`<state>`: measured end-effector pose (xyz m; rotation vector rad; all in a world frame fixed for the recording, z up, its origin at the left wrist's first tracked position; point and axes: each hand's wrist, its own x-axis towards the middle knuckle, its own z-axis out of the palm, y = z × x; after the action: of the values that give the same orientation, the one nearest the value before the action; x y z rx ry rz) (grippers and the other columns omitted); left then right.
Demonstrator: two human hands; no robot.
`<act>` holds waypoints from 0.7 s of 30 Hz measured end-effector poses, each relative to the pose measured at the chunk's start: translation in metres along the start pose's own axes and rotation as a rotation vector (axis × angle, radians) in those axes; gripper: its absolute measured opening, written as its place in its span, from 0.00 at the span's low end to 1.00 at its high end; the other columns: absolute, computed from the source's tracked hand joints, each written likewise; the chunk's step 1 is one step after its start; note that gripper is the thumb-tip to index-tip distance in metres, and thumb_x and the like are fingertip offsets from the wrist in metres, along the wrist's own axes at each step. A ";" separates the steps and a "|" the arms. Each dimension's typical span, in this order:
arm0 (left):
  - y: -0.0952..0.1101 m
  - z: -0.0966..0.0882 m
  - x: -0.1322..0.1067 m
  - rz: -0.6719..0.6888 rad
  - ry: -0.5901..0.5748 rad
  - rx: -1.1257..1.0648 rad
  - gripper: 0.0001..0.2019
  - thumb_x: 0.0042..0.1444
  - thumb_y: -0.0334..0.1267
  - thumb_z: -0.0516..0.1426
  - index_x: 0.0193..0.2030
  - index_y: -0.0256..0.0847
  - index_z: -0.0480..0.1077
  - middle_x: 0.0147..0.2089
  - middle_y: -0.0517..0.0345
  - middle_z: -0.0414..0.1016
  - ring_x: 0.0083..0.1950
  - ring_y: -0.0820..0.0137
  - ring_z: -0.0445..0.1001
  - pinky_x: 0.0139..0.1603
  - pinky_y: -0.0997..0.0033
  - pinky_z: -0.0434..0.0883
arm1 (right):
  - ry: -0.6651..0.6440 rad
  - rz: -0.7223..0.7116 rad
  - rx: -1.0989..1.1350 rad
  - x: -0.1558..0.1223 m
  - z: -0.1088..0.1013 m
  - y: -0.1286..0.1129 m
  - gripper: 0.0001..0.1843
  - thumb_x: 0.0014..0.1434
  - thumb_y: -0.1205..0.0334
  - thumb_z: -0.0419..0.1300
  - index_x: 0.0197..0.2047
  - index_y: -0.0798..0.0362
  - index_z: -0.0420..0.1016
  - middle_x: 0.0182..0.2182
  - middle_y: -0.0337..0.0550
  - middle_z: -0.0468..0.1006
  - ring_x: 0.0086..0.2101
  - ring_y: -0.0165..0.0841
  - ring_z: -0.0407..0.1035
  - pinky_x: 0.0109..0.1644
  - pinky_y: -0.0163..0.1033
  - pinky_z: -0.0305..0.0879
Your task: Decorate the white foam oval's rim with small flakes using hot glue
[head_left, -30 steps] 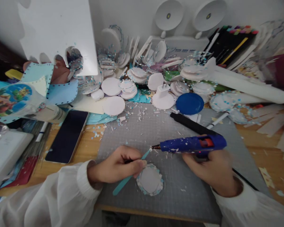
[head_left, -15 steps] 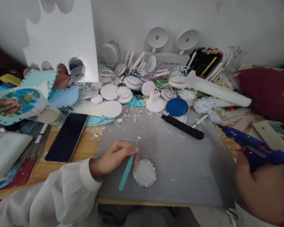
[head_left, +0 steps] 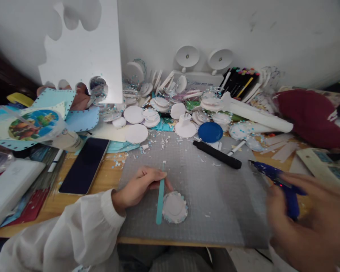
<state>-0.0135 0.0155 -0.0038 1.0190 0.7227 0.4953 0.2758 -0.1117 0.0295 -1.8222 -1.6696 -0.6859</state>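
Note:
My left hand (head_left: 141,185) pinches a thin teal stick (head_left: 160,200) held almost upright over the grey cutting mat (head_left: 204,196). Just right of the stick lies a round white disc (head_left: 175,207) with a speckled frilled rim. My right hand (head_left: 308,215), blurred by motion, is at the mat's right edge with its fingers spread over a blue glue gun (head_left: 274,179). The gun's nozzle points left toward a black knife (head_left: 217,154). Whether the right hand still grips the gun is unclear.
A dark phone (head_left: 84,165) lies left of the mat. Piles of white discs (head_left: 133,114), a blue lid (head_left: 210,132), a white roll (head_left: 257,115) and a marker rack (head_left: 239,81) crowd the back. A maroon cushion (head_left: 311,117) sits right; white board (head_left: 82,53) leans at left.
My right hand swung the glue gun from the mat's centre out to the right and now loosens over it near the mat's edge. The teal stick turned more upright.

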 end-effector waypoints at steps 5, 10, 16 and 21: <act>-0.001 0.001 0.001 0.042 0.062 -0.010 0.17 0.52 0.44 0.59 0.22 0.31 0.75 0.19 0.60 0.66 0.21 0.79 0.52 0.22 0.76 0.50 | -0.206 -0.653 0.399 0.031 0.028 -0.086 0.13 0.62 0.71 0.54 0.48 0.58 0.73 0.40 0.47 0.79 0.42 0.38 0.71 0.49 0.44 0.67; -0.001 0.003 0.001 0.055 0.085 -0.046 0.22 0.49 0.45 0.60 0.14 0.38 0.55 0.18 0.68 0.46 0.22 0.79 0.45 0.21 0.76 0.47 | -0.091 -0.880 0.505 0.043 0.058 -0.116 0.14 0.65 0.71 0.49 0.40 0.58 0.76 0.37 0.43 0.81 0.39 0.35 0.72 0.46 0.41 0.69; -0.004 -0.001 -0.001 0.058 0.047 0.030 0.24 0.55 0.49 0.57 0.16 0.38 0.54 0.19 0.68 0.46 0.22 0.79 0.45 0.23 0.74 0.46 | 0.004 -0.891 0.551 0.049 0.065 -0.115 0.17 0.64 0.73 0.45 0.39 0.61 0.76 0.35 0.48 0.81 0.37 0.36 0.75 0.42 0.40 0.73; 0.003 -0.005 -0.003 0.248 -0.064 0.445 0.21 0.65 0.43 0.48 0.27 0.33 0.73 0.22 0.61 0.60 0.25 0.76 0.58 0.27 0.74 0.55 | -0.148 -0.510 0.809 0.045 0.071 -0.086 0.08 0.63 0.71 0.52 0.41 0.55 0.71 0.37 0.48 0.81 0.37 0.35 0.76 0.40 0.40 0.75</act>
<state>-0.0195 0.0173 -0.0017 1.5474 0.6666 0.5245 0.1938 -0.0246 0.0174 -0.9014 -2.1142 -0.0140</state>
